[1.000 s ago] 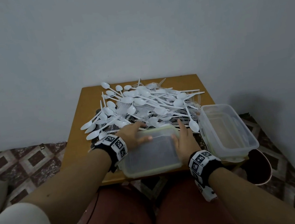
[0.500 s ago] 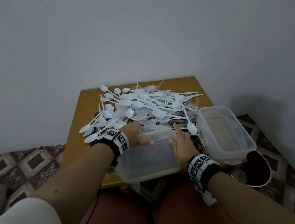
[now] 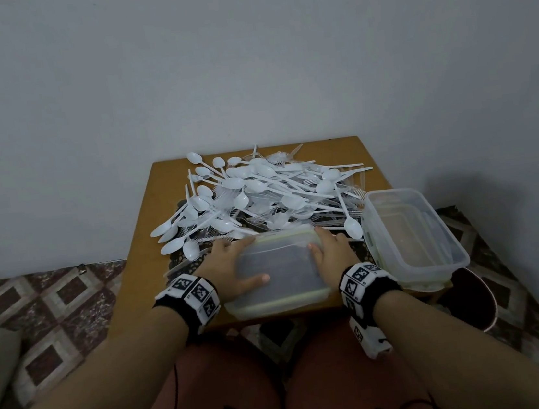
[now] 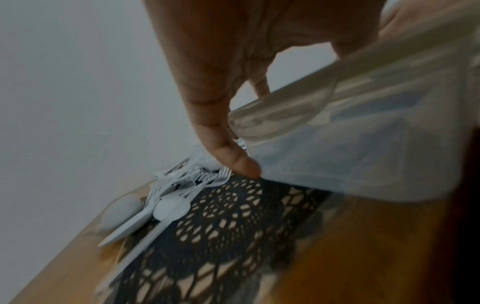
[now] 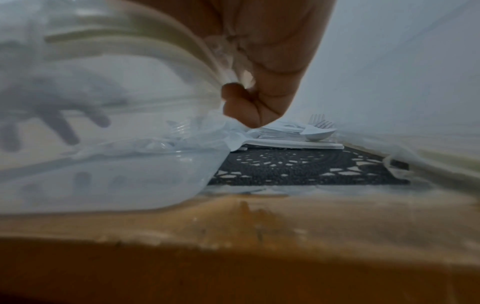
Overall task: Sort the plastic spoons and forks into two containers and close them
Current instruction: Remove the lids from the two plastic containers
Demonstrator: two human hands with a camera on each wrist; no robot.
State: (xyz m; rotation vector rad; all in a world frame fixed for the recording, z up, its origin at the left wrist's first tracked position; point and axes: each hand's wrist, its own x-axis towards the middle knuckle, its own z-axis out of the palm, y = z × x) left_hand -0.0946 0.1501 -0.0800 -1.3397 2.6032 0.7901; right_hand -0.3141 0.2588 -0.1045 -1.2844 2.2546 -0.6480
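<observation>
A clear plastic container [image 3: 279, 271] with its lid on sits at the near edge of the wooden table [image 3: 163, 183]. My left hand [image 3: 235, 266] grips its left side, thumb lying on the lid. My right hand [image 3: 330, 251] grips the right side. In the right wrist view its fingers [image 5: 259, 98] curl round the lid rim of the container [image 5: 103, 164]. In the left wrist view the fingers [image 4: 228, 152] reach down the wall of the container [image 4: 363, 133]. Behind it lies a big mixed pile of white spoons and forks [image 3: 259, 192].
A second clear container [image 3: 411, 234] stands open at the table's right front corner, overhanging the edge. A dark lace mat [image 4: 221, 236] lies under the pile and the containers. The wall is close behind the table. My knees are under the near edge.
Half a second ago the held container was tilted and drawn toward the near edge. It now lies flatter on the table. Both hands have stayed on its sides.
</observation>
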